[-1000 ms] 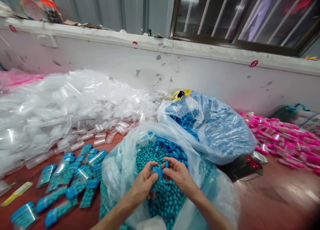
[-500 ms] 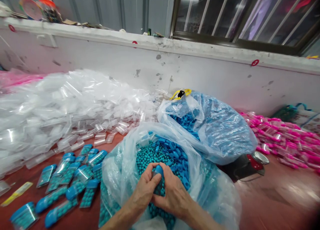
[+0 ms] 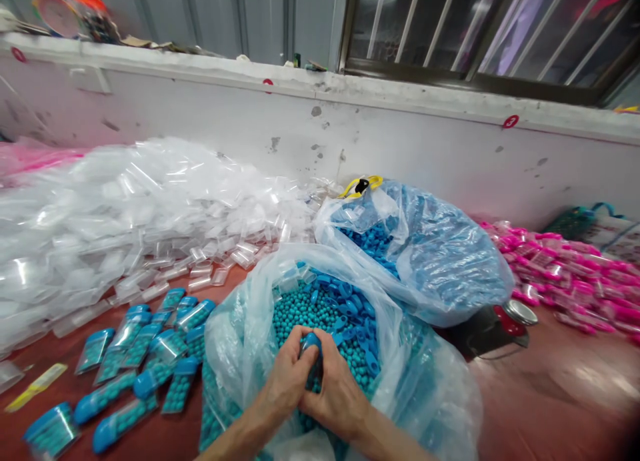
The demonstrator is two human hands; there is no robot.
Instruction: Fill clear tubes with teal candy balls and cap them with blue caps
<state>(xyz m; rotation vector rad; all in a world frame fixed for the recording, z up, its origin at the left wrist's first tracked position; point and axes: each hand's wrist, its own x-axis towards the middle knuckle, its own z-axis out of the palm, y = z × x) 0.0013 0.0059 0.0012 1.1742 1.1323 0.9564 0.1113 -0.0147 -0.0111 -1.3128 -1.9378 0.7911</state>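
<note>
Between my two hands is a small clear container with a blue cap [image 3: 311,341], its lower part mostly covered by fingers. My left hand [image 3: 287,374] closes on its left side, thumb across the front. On the right side, my right hand [image 3: 336,391] wraps round it. Both hands are over an open plastic bag [image 3: 227,341] of teal beads [image 3: 295,311] and loose blue caps [image 3: 350,304]. Several filled containers with blue caps [image 3: 137,344] lie on the red table to the left.
Clear empty containers [image 3: 150,227] are heaped at the left. Behind the bag lies another bag of blue pieces [image 3: 445,254]. Pink-capped items [image 3: 575,274] and a dark object with a metal lid [image 3: 500,327] are at the right. A yellow-and-clear strip [image 3: 37,386] lies front left.
Both hands, with the capped container between them, have shifted slightly left. The rest of the scene looks nearly the same.
</note>
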